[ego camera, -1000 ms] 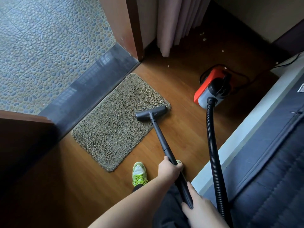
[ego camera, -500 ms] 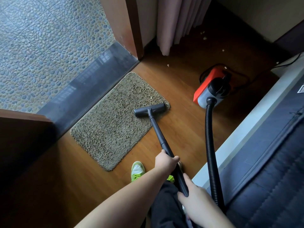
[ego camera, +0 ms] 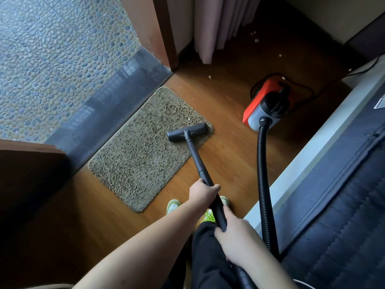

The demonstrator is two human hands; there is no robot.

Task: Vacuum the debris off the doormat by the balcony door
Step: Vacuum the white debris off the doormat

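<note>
- Left hand wraps the black wand partway up, fingers curled round it.
- Right hand grips the wand's near end, just behind the left.
- Floor nozzle sits on the doormat, at its right corner.
- Doormat lies on wood floor against the dark door threshold.
- Ribbed hose runs to the orange vacuum body, right of the mat.
- Pale crumbs lie near the curtain.

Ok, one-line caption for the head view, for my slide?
Both hands, left hand and right hand, grip the vacuum wand, floor nozzle on the doormat.
</note>
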